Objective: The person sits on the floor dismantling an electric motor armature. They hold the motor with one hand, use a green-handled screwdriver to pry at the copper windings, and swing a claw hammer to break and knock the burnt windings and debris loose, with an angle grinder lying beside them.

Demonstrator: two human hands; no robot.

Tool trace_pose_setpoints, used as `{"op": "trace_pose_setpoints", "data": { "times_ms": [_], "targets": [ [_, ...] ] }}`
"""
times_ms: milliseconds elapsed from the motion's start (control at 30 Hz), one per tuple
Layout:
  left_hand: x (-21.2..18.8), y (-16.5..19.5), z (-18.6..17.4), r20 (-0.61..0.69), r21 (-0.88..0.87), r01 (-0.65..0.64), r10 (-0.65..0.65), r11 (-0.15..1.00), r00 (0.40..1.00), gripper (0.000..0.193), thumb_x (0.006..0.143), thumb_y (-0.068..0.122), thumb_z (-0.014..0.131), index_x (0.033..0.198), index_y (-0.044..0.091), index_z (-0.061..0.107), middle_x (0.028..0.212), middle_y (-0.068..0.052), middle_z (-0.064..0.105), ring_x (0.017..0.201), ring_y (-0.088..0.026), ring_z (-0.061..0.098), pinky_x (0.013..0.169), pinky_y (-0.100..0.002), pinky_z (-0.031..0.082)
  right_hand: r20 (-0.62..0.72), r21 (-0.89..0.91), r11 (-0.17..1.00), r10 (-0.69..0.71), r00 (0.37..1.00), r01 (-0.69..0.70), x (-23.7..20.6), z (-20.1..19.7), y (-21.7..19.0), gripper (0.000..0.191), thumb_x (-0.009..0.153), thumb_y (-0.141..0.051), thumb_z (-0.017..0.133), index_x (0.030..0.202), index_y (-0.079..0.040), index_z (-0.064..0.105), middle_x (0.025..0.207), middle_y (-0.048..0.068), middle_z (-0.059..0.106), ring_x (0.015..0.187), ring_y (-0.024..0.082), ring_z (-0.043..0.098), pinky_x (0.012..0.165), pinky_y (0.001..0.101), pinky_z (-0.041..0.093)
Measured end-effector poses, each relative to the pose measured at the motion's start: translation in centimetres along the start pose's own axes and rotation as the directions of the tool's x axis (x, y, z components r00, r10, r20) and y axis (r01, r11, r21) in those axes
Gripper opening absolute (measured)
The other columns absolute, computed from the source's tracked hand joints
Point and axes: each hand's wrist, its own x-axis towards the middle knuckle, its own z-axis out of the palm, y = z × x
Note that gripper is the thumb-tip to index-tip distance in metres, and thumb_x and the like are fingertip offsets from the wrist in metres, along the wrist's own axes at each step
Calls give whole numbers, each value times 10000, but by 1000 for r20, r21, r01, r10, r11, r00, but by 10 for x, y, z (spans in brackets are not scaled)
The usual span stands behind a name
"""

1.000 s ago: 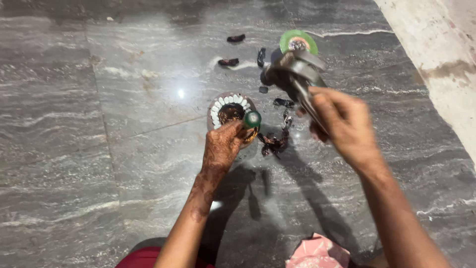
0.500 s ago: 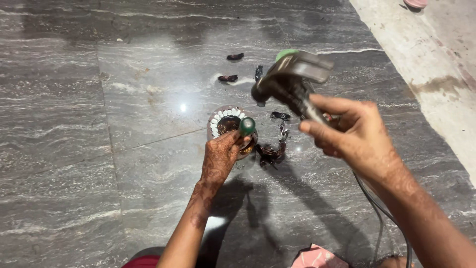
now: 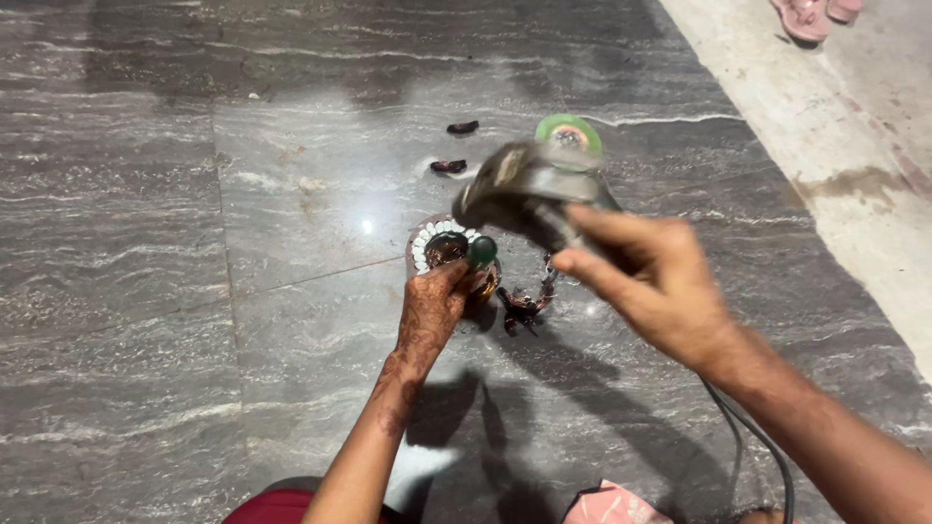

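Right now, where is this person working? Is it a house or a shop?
Probably a house floor, not a proper shop. The work sits on polished grey stone tiles, not a bench, with small parts scattered about, and pink sandals wait at the edge.

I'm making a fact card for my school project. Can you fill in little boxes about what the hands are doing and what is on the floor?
Place: grey marble floor
Left hand: holds a green-handled tool against a round motor part with copper windings
Right hand: grips a grey power tool, blurred, raised above the floor
Cable: black, runs along the right arm
Small bits: dark pieces and a green disc on the floor
Far corner: pink sandals
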Motion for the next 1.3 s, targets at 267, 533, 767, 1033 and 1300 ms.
{"op": "trace_pose_setpoints", "data": {
  "times_ms": [267,533,767,1033,1300],
  "targets": [
    [1,7,-1,-7,-18,49,-49,999,999,231,911,77,744,1137,124,761,1067,-80,788,903,-204,787,827,-339,648,-89,38,982,-180,980,184,-13,-11,9,341,911,-301,701,1157,-70,750,787,60,757,502,88,607,388,287,488],
    [-1,3,-8,-70,-14,-110,108,994,992,438,856,-82,625,1227,123,735,1088,-103,778,945,-228,777,867,-330,644,-89,26,994,-107,990,109,-24,-8,13,318,903,-259,740,1129,-37,759,676,71,680,550,85,584,453,271,465],
    [-4,-13,2,-41,104,-278,284,955,958,356,856,-40,711,1177,110,739,1147,-98,774,1020,-231,760,903,-324,639,-146,33,971,-230,962,237,-35,-3,8,315,936,-279,721,1121,-25,749,780,35,696,627,72,618,493,260,496],
    [-2,-30,8,-38,83,-145,148,986,988,329,888,-64,702,1162,112,747,1176,-96,753,1014,-221,767,828,-301,670,-28,50,993,-103,994,104,-29,8,11,393,897,-287,712,1202,-41,727,680,52,719,561,88,657,490,272,521],
    [-3,-23,3,-14,20,-135,136,991,991,349,888,-86,653,1157,115,751,1121,-88,778,984,-209,775,837,-305,658,-64,34,982,-183,981,186,-29,3,9,390,912,-264,730,1207,-8,718,715,47,708,588,77,650,503,252,513]
  ]
}}
